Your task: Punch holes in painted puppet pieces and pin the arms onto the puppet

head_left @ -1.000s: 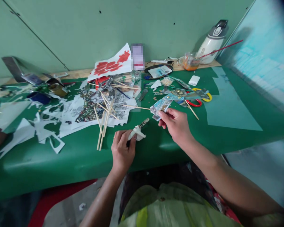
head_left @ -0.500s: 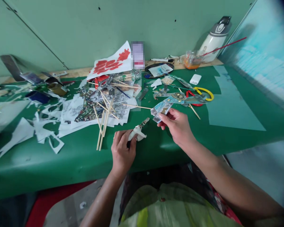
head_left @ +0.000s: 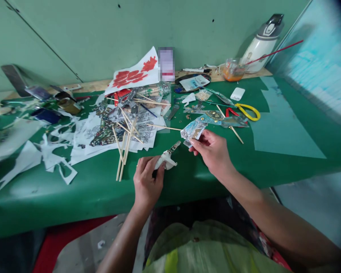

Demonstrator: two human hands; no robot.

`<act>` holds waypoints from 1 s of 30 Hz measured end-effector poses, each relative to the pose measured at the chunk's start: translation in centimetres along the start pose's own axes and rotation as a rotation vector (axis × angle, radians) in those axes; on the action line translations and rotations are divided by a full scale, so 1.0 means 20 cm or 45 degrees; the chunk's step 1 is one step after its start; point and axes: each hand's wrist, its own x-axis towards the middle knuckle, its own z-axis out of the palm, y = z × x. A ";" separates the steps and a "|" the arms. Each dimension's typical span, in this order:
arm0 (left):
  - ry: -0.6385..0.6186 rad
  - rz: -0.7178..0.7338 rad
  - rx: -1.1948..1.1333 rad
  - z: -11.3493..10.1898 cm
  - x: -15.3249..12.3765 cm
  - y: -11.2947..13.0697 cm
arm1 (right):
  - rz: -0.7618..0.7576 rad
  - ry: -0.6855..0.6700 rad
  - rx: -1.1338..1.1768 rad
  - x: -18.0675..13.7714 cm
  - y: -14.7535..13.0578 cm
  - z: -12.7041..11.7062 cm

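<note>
My left hand point(head_left: 146, 181) is closed around a small tool wrapped in white paper point(head_left: 167, 157), whose metal tip points up and right over the green table point(head_left: 102, 185). My right hand point(head_left: 213, 151) pinches the near end of a long painted blue-and-gold cut-out point(head_left: 204, 123) that stretches away to the right across the table. The two hands are a short distance apart near the table's front edge.
Several bamboo sticks point(head_left: 124, 148) lie over printed paper sheets point(head_left: 136, 131) left of my hands. White paper scraps point(head_left: 49, 161) cover the left side. Yellow and red scissors point(head_left: 246, 111), an orange-filled cup point(head_left: 232, 70) and a white bottle point(head_left: 263, 40) stand at the back right.
Both hands keep their grips and barely move. The view has shifted slightly, so the things at the back right appear a little further right and higher.
</note>
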 end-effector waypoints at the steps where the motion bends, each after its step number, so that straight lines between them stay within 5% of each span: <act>1: 0.003 -0.001 0.000 0.00 0.00 0.00 | 0.011 -0.004 0.007 0.00 0.00 0.00; 21: 0.008 -0.013 0.005 0.01 -0.01 -0.01 | 0.050 -0.016 0.008 0.01 0.01 0.01; 30: 0.011 -0.018 -0.010 0.01 -0.01 0.00 | 0.273 0.007 0.204 0.01 -0.01 0.03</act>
